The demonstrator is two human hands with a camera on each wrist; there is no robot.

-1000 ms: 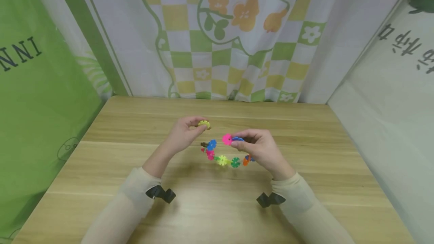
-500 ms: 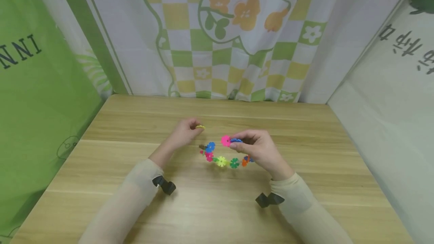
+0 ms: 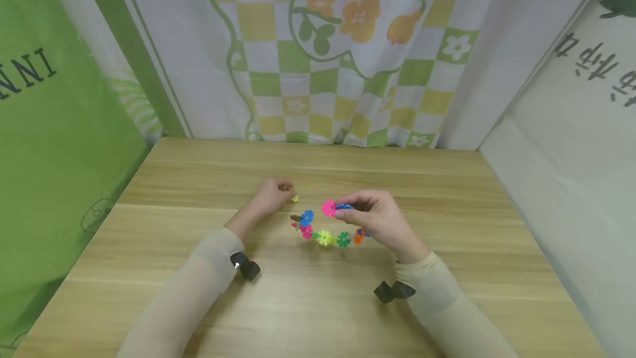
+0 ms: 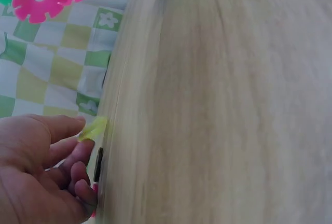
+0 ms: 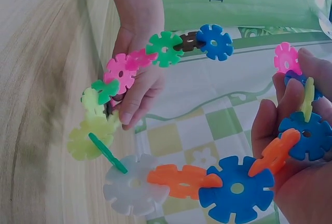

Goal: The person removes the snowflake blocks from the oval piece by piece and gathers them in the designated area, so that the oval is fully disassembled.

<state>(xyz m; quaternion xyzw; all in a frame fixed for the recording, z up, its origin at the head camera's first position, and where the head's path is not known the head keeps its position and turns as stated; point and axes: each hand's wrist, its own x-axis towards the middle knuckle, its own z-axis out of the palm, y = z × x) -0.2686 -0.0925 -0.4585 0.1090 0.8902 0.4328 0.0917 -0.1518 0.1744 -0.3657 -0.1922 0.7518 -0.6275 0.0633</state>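
My right hand pinches a blue notched plastic snowflake disc with a pink disc slotted onto it. From there a curved chain of linked discs in several colours hangs in a loop. The chain's loose end is a blue disc beside a brown one. At the left, low over the tabletop, my left hand pinches a single yellow disc between thumb and fingertips. Close by its lower fingers in the left wrist view are a dark disc and a bit of pink.
A wooden table lies under both hands. Behind it hangs a checked curtain, with a green cloth along the left and a white one along the right. Black wrist cameras are strapped on both sleeves.
My left hand has lowered and drawn the yellow disc down toward the tabletop, tilting it. The right hand and the chain have shifted only slightly.
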